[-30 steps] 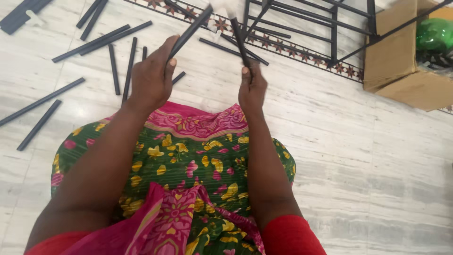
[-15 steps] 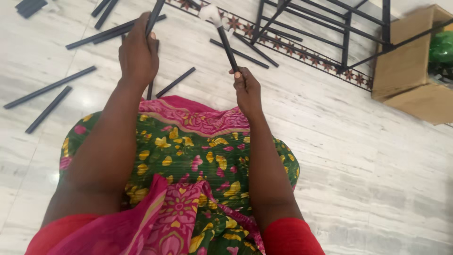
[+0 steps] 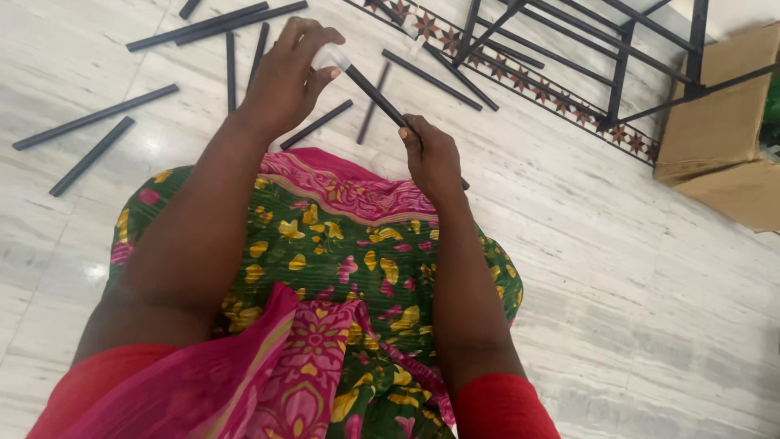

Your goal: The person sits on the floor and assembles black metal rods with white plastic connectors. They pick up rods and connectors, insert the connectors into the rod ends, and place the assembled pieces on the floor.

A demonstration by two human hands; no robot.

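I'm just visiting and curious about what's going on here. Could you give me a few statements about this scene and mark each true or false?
1. The right hand grips a black rod. True.
2. The left hand rests flat on the floor. False: its fingers pinch a whitish cap at the rod's upper end.
3. More black rods lie on the floor. True.
4. The cardboard box sits on the person's lap. False: it stands on the floor at the far right.

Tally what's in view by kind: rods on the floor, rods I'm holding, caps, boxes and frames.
Floor rods: about 11
Held rod: 1
Cap: 1
Box: 1
Frame: 1
Total: about 15
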